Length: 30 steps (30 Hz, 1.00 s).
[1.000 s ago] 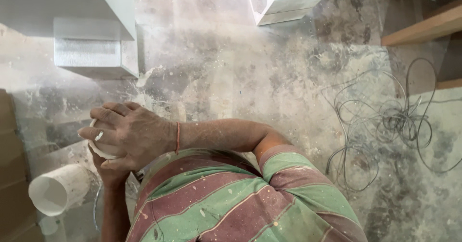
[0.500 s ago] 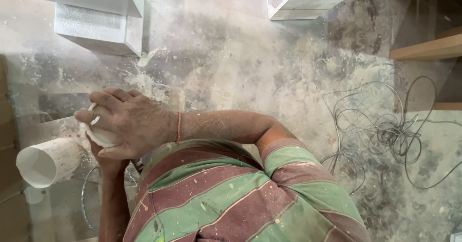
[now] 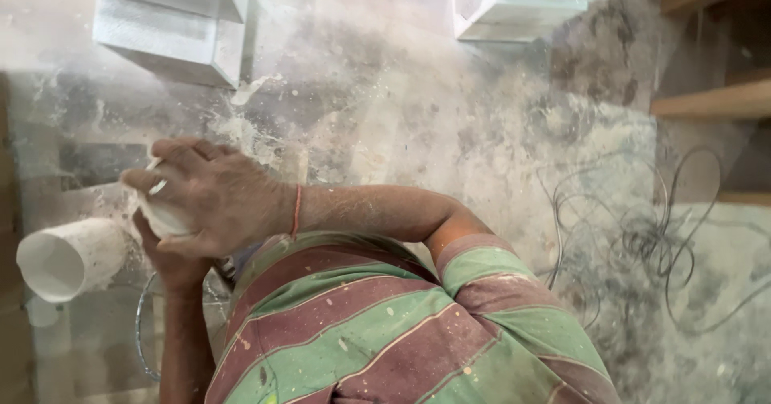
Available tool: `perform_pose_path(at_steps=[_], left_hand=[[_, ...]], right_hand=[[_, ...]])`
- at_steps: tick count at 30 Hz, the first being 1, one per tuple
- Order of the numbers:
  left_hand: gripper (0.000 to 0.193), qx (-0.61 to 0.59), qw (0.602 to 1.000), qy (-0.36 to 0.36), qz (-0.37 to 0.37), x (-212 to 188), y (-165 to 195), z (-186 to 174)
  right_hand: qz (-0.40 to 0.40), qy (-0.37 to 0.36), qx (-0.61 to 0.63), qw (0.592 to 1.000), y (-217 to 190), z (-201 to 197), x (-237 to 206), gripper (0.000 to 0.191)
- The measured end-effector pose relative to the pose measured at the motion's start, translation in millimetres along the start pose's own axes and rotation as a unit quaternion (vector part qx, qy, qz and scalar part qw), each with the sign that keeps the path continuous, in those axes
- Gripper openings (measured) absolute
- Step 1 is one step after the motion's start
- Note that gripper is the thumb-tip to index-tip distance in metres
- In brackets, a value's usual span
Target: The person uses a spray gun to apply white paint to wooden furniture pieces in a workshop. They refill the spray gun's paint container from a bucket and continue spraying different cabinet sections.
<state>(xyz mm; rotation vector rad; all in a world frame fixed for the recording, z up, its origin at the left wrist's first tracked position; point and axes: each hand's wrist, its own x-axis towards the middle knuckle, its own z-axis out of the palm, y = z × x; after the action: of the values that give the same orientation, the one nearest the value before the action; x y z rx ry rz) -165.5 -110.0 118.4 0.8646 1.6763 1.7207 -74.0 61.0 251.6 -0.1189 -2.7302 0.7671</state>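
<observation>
Since the earlier frames our view has slid down and to the right: the grey box (image 3: 173, 26) above the hands now sits nearer the top edge, and the white pipe (image 3: 72, 258) has drifted a little lower and further left. Our hands have kept their grip on the same white piece throughout.

Our right hand (image 3: 213, 199) lies on top, fingers curled over a small white fitting (image 3: 165, 219), closed firmly around it, with a ring on one finger and a red thread at the wrist. Our left hand (image 3: 173, 263) comes up from below and cups the underside of the fitting, mostly hidden beneath the right hand; its fingers seem wrapped around it, though we cannot see them fully.

The fitting sits between the two hands, touching both, and its far end meets the pipe, which sticks out to the left of the hands with its open mouth facing us. Whether the fitting is seated on the pipe or only butted against it we cannot tell.

Below the hands a thin wire loop (image 3: 144, 332) hangs near the left forearm. Our striped shirt (image 3: 385, 332), green and maroon and flecked with paint, fills the space under the right arm. Well to the right of the hands a tangle of dark wire (image 3: 642, 235) lies on the dusty floor (image 3: 450, 131).
</observation>
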Motion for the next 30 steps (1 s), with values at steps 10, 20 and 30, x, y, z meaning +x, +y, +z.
perform_pose_path(at_steps=[10,20,30], left_hand=[[0.107,0.172,0.983,0.069,-0.013,-3,4,-24],[0.104,-0.065,0.996,0.038,0.047,-40,42,-40],[0.107,-0.016,0.989,0.135,0.057,-82,70,-79]], right_hand=[[-0.181,0.006,0.026,0.983,-8,-25,30,0.073],[-0.412,-0.154,0.013,0.898,-78,-44,84,0.072],[-0.5,-0.305,0.015,0.81,-153,-40,142,0.086]])
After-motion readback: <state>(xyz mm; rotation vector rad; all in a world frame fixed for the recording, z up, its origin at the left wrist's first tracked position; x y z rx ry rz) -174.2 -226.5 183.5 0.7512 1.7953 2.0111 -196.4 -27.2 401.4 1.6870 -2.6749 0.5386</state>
